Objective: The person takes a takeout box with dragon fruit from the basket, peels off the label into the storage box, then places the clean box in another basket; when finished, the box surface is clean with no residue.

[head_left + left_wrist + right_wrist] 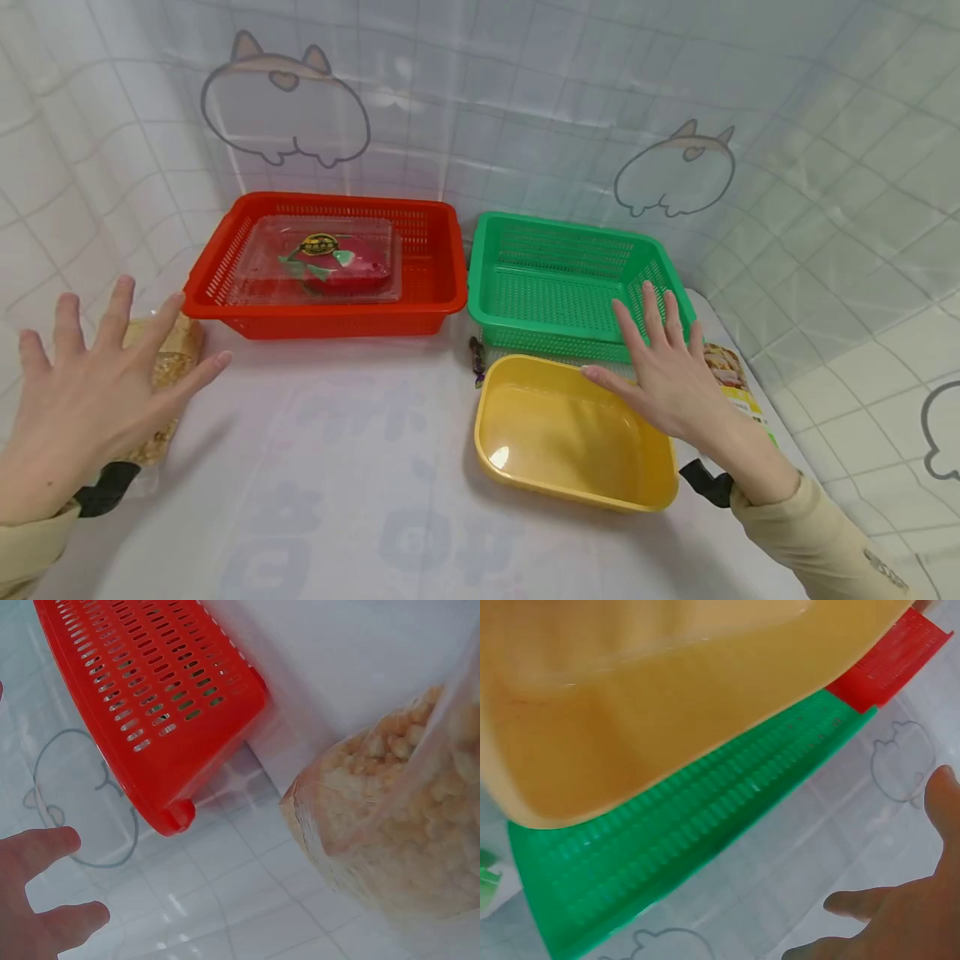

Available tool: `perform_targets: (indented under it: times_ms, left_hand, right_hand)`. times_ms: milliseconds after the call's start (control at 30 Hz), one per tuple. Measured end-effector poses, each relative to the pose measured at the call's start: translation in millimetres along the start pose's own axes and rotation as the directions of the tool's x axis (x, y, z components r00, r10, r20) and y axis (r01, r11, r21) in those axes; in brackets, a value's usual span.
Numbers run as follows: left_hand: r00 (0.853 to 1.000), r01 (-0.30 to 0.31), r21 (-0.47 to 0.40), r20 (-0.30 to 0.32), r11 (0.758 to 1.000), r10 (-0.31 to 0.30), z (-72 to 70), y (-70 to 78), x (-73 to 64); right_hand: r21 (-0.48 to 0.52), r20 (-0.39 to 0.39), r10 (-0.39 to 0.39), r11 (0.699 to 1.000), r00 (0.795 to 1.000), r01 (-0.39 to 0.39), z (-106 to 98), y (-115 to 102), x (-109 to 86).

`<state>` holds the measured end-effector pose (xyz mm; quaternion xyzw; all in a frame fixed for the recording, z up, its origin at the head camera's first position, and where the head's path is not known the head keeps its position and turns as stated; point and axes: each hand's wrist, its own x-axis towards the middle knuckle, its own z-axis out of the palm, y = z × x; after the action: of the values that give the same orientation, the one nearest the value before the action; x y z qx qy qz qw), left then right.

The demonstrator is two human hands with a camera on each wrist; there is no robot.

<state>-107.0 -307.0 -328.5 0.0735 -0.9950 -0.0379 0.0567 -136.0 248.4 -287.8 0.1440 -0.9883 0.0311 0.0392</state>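
My left hand (93, 387) hovers at the left with its fingers spread, holding nothing. Below it lies a clear bag of pale, nut-like pieces (405, 780), partly hidden by the hand in the head view. My right hand (671, 379), also with spread fingers and nothing in it, hangs over the right side of a yellow basin (555, 433). Behind that basin stands a green basket (551, 296). A red basket (427, 283) at the back left holds a clear plastic box (258, 267) with a pink-and-green item (352, 262) inside.
A small dark wrapped piece (477, 358) lies between the red basket and the yellow basin. To the right of the right hand is a printed food packet (727, 371), partly covered. Grid-patterned sheeting (480, 100) rises behind and beside the table.
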Motion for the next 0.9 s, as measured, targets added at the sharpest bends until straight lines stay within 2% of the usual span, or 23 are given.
perform_targets:
  times_ms: [200,433,733,800,900]
  left_hand:
    - [1.000,-0.002,0.000,0.002,1.000,0.002,-0.7,1.6,2.5]
    - [0.999,-0.025,-0.021,-0.038,0.999,0.024,-3.6,7.6,5.3]
    - [0.994,-0.098,-0.150,-0.055,0.984,0.091,-7.5,14.6,9.9]
    - [0.992,-0.123,-0.189,-0.063,0.974,0.113,-8.5,17.0,13.7]
    - [0.987,-0.158,-0.279,-0.080,0.947,0.141,-11.0,20.0,19.7]
  right_hand:
    - [0.039,0.027,-0.007,0.999,1.000,0.006,-10.0,-14.9,4.2]
    - [0.106,0.047,-0.051,0.993,0.998,0.045,-17.3,-33.9,11.6]
    - [0.287,0.033,-0.089,0.955,0.995,0.076,-19.3,-55.0,21.3]
    - [0.330,0.023,-0.095,0.940,0.995,0.082,-20.2,-60.5,24.4]
    - [0.395,0.018,-0.111,0.914,0.994,0.095,-20.8,-69.7,30.4]
